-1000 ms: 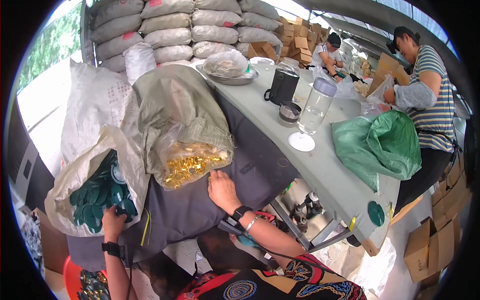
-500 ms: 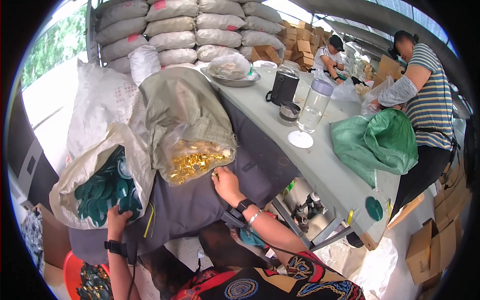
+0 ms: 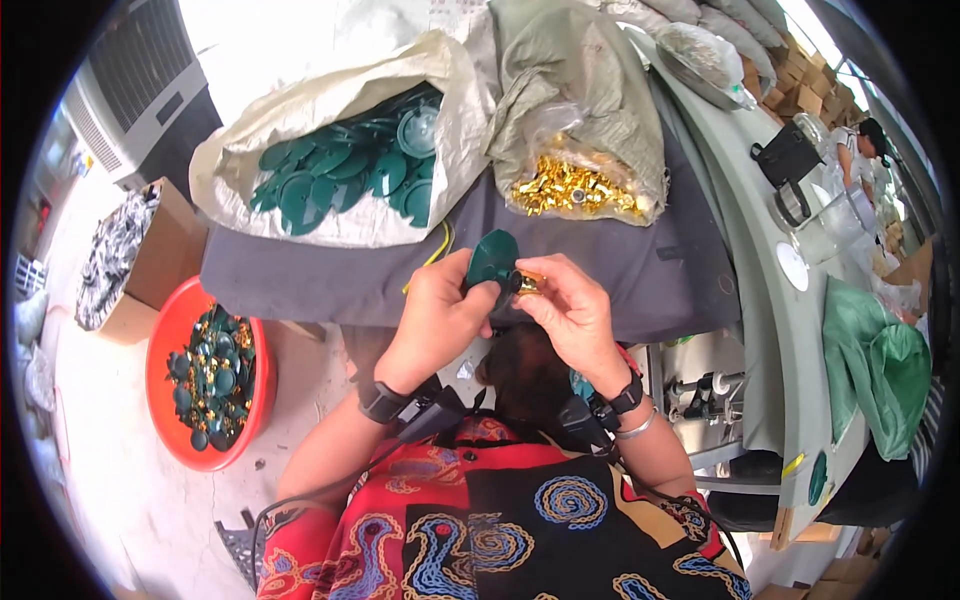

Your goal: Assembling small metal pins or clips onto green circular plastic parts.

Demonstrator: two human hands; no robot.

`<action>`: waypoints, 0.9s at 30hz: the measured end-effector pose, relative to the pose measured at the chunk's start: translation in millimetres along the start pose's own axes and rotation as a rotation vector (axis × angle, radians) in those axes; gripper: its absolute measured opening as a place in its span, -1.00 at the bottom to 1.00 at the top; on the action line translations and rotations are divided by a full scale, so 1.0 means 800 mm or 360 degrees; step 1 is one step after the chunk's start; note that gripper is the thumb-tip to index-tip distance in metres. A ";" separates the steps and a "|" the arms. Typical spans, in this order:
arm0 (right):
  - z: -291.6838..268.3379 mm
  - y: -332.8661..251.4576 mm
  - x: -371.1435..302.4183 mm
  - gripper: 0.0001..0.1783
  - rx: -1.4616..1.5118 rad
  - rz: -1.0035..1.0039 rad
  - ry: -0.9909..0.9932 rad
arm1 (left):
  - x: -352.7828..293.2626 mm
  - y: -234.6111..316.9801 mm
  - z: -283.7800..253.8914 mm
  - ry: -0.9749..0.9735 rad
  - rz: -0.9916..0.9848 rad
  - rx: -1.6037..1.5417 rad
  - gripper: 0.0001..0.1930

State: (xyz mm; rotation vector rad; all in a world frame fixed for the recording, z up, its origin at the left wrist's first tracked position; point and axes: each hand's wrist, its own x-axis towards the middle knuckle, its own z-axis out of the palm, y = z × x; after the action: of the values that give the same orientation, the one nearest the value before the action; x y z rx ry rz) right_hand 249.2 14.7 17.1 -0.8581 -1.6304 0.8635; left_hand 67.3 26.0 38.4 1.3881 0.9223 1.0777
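A dark green plastic disc [image 3: 493, 256] is pinched in my left hand [image 3: 437, 312], tilted up over the front edge of the dark cloth. My right hand [image 3: 575, 312] grips a small shiny gold fitting [image 3: 531, 283] and presses it close against the disc's middle; whether the two are joined I cannot make out. Beyond my hands, a white woven sack [image 3: 228, 160] lies open, full of green discs [image 3: 335, 175]. To its right, a greenish-grey sack [image 3: 575, 70] spills open on many gold fittings [image 3: 570, 187].
On the floor at left stands a red basin [image 3: 158, 375] holding mixed green and gold pieces. A carton [image 3: 165, 250] of grey material sits behind it. At right, a long table [image 3: 770, 200] carries a green bag [image 3: 880, 370], a jar [image 3: 845, 225] and a pan. Another person [image 3: 860, 150] works far right.
My hands have left the two sacks and come together before me, the left with a green disc, the right with a gold fitting. The view has swung down and left.
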 end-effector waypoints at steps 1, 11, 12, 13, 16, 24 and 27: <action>0.003 -0.007 0.001 -0.67 -0.0122 -0.0049 -0.0022 | -0.004 -0.002 0.000 0.0018 -0.0016 0.0001 -0.89; 0.009 -0.023 0.001 -0.65 -0.0491 -0.0243 0.0022 | -0.017 -0.012 0.006 0.0217 0.0215 0.0305 -0.90; 0.009 -0.023 0.001 -0.65 -0.0512 -0.0231 0.0013 | -0.016 -0.014 0.006 0.0224 0.0211 0.0305 -0.90; 0.009 -0.028 0.000 -0.63 -0.0563 -0.0192 -0.0040 | -0.017 -0.016 0.006 0.0177 0.0268 0.0344 -0.92; 0.009 -0.025 0.005 -0.67 -0.0673 -0.0332 -0.0076 | -0.019 -0.013 0.006 0.0125 0.0300 0.0445 -0.93; 0.005 -0.023 0.001 -0.79 -0.0721 -0.0195 -0.0162 | -0.015 -0.005 0.014 0.0105 0.0739 0.0825 -0.87; 0.010 -0.017 -0.002 -0.82 0.0075 0.0412 -0.0106 | -0.017 -0.009 0.013 0.0062 0.0958 0.0930 -0.85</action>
State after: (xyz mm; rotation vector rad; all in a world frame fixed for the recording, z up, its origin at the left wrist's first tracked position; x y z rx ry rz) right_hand 239.9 6.0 26.7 -1.0319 -1.5705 1.1164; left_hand 73.3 10.6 29.5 2.2303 0.9076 1.3348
